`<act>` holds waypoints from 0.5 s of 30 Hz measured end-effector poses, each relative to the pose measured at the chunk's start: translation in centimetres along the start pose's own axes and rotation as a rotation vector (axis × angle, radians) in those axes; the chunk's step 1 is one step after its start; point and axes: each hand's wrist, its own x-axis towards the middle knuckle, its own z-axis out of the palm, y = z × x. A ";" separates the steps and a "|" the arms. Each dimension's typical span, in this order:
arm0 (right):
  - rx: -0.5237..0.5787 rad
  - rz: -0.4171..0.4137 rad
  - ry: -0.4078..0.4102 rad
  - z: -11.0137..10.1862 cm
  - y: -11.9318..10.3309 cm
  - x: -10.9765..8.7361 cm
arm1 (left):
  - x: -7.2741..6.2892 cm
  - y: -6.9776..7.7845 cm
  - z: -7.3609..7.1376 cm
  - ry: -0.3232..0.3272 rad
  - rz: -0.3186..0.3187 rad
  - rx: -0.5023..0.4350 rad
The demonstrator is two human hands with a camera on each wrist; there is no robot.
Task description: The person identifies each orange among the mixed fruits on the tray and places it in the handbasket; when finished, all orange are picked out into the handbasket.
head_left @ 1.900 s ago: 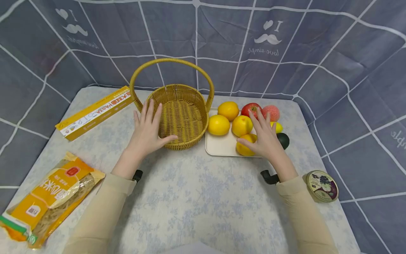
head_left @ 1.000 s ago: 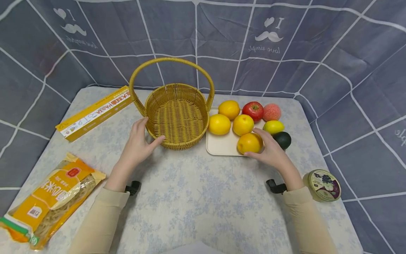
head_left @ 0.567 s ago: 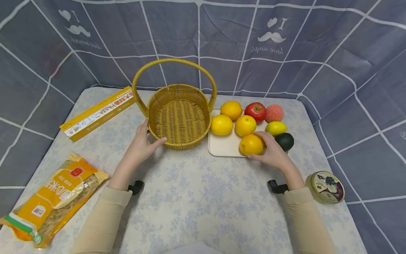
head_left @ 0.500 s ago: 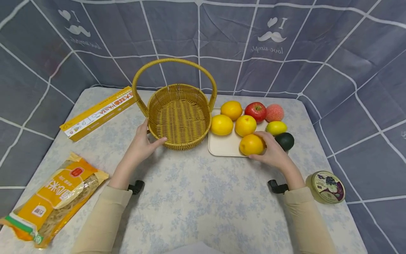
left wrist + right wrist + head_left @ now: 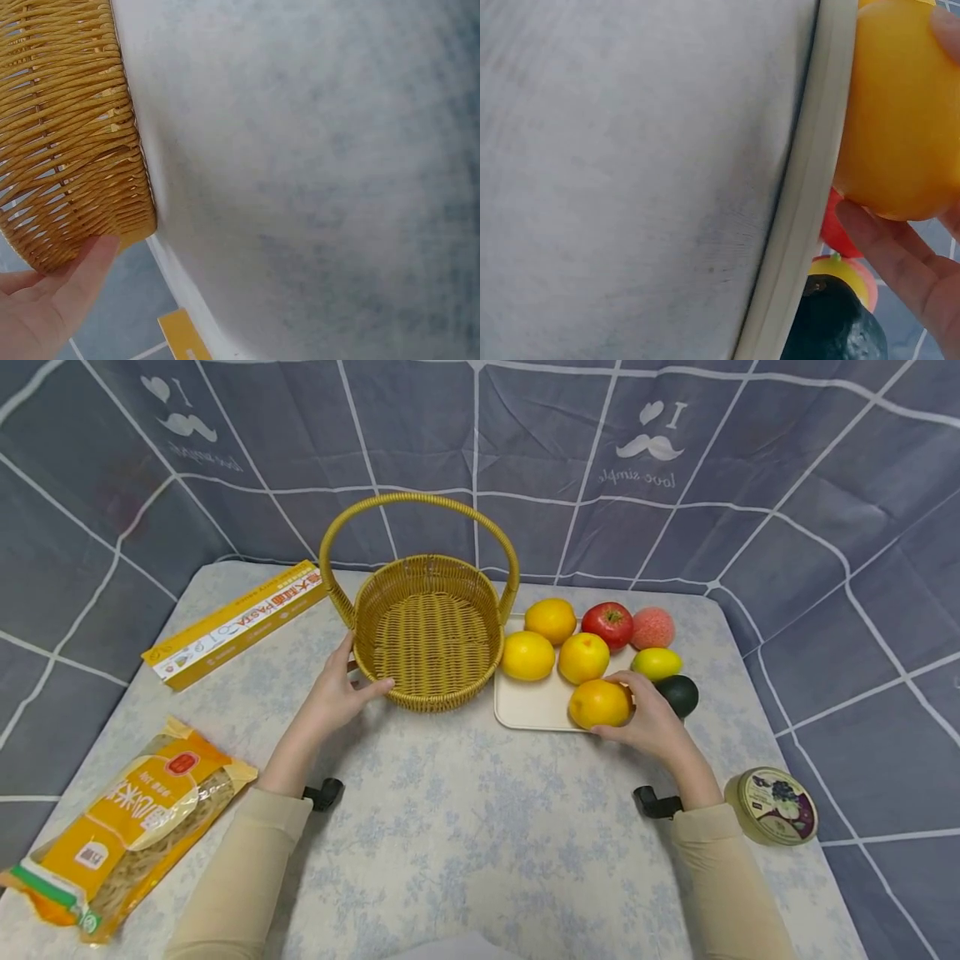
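My left hand holds the near left side of a round wicker basket, thumb at the rim and fingers along the outer wall. In the left wrist view, the fingertips press against the weave of the basket. My right hand grips an orange-yellow fruit at the near edge of the cream tray. Thumb and fingers lie on opposite sides of the fruit in the right wrist view.
Beside the gripped fruit are several yellow fruits, a red apple, a pink peach, a small lemon and an avocado. A pasta box and a noodle bag lie left; a round tin stands right.
Both hands have come down from spread-fingered poses. The left has moved onto the basket's side, and the right has closed its fingers round the orange-yellow fruit. Basket and fruit stay in place.
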 end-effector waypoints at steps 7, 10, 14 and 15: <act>0.062 -0.019 0.027 0.0 -0.8 0.0 | 0.1 0.1 -0.2 0.003 -0.033 -0.082; 0.119 -0.044 0.040 -0.2 -1.9 0.3 | 0.0 0.2 -0.2 0.016 -0.045 -0.139; 0.208 -0.068 0.040 -0.5 -4.1 1.3 | -0.3 0.3 -0.1 0.075 -0.065 -0.192; 0.230 -0.078 0.040 -0.5 -4.8 1.6 | -0.3 0.3 0.0 0.092 -0.070 -0.197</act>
